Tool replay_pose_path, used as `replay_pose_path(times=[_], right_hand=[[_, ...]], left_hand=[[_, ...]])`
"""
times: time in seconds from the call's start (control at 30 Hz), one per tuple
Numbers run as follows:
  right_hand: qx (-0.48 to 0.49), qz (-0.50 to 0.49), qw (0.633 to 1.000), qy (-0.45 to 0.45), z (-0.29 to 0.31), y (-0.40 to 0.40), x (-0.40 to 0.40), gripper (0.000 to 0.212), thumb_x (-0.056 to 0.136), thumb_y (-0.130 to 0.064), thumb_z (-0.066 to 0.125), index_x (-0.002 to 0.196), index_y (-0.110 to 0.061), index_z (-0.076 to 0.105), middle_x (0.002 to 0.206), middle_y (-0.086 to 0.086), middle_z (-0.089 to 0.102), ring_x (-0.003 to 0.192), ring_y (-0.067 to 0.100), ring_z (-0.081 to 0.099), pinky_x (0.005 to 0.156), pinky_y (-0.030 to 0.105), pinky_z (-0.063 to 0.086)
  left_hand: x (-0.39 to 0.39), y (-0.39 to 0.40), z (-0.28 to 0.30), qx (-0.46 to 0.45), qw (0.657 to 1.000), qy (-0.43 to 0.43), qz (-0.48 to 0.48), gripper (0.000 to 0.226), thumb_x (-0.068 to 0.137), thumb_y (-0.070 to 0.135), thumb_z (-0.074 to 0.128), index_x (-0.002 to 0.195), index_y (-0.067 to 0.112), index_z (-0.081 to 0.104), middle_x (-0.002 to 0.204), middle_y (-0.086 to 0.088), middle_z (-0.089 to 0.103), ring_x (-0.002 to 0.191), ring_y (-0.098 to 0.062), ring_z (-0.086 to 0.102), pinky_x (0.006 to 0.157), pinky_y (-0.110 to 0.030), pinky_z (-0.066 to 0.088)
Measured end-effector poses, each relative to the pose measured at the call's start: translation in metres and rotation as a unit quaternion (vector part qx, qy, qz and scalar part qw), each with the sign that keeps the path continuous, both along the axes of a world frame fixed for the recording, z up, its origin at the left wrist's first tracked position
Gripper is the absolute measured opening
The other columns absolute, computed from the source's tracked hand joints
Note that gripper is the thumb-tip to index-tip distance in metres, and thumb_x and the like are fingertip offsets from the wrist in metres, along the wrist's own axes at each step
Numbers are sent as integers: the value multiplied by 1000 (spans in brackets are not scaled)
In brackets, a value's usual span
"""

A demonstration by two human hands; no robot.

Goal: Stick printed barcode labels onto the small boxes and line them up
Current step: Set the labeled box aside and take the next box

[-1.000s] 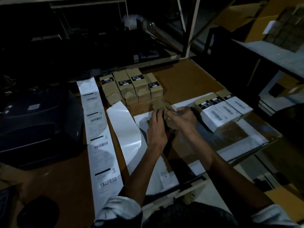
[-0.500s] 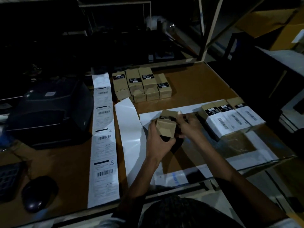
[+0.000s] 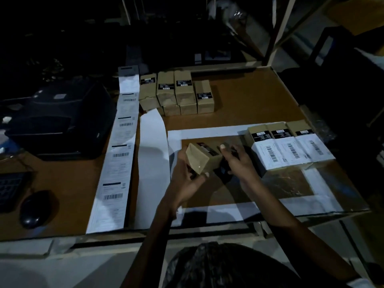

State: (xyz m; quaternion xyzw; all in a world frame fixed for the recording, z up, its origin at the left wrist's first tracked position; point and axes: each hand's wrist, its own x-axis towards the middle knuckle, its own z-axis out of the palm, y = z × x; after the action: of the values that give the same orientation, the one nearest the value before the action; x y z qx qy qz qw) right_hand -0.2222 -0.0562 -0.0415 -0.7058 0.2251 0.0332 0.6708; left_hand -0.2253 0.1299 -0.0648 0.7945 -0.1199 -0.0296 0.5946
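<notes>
Dim table (image 3: 249, 100): both hands, left hand (image 3: 187, 179) and right hand (image 3: 236, 161), grip 1 unlabelled box (image 3: 202, 157), now turned end-on, beside 3 labelled boxes (image 3: 288, 146); label strip (image 3: 120, 154) lies left.

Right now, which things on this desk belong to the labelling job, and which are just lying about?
Job: box held in left hand; right hand; barcode label strip; labelled boxes; unlabelled boxes; label printer.

Lying about: mouse; keyboard.

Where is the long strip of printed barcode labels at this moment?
In the head view the label strip lies flat on the table's left half, between the black printer and the blank backing strip.
</notes>
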Motion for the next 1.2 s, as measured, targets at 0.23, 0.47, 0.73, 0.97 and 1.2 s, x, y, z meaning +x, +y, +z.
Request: replay_pose_path(times=[0.23, 0.47, 0.73, 0.97, 1.2], right_hand=[[-69, 33, 997, -10, -8, -12, -20, 31, 95, -32, 68, 124, -24, 58, 94, -20, 56, 88, 0, 58, 93, 39, 54], [-99, 15, 995, -8, -10, -15, -22, 29, 93, -38, 71, 108, -13, 68, 92, -6, 66, 76, -1, 56, 64, 19, 45], [-223, 40, 974, 7, -14, -10, -24, 19, 93, -36, 69, 83, -23, 58, 80, -3, 63, 80, 16, 61, 76, 33, 50], [-269, 36, 961, 49, -19, -1, -20, 43, 88, -47, 71, 114, -16, 55, 104, 3, 65, 93, 22, 64, 72, 32, 49], [-429, -7, 899, 89, -11, 40, -24, 85, 88, -55, 67, 147, -10, 25, 151, 20, 25, 133, 40, 36, 97, 43, 42]], left_hand=[[-5, 18, -15, -9, 999, 15, 36, 85, 77, 43, 76, 148, 44, 29, 144, 8, 47, 126, -12, 52, 91, -28, 56], [23, 43, -7, 141, 986, 85, -5, 95, 67, 42, 81, 148, 42, 32, 133, 4, 58, 94, -11, 65, 88, -28, 56], [44, 34, -11, 327, 938, 112, -3, 49, 75, 47, 69, 116, 23, 57, 105, -5, 68, 103, -31, 65, 98, -58, 46], [37, 33, -20, 406, 914, 10, 1, 20, 90, 39, 69, 97, 27, 54, 88, 9, 56, 89, -17, 62, 96, -50, 47], [30, 58, -9, 253, 966, -27, -44, 59, 90, 31, 72, 143, 16, 49, 121, 0, 68, 95, -12, 67, 84, -10, 48]])
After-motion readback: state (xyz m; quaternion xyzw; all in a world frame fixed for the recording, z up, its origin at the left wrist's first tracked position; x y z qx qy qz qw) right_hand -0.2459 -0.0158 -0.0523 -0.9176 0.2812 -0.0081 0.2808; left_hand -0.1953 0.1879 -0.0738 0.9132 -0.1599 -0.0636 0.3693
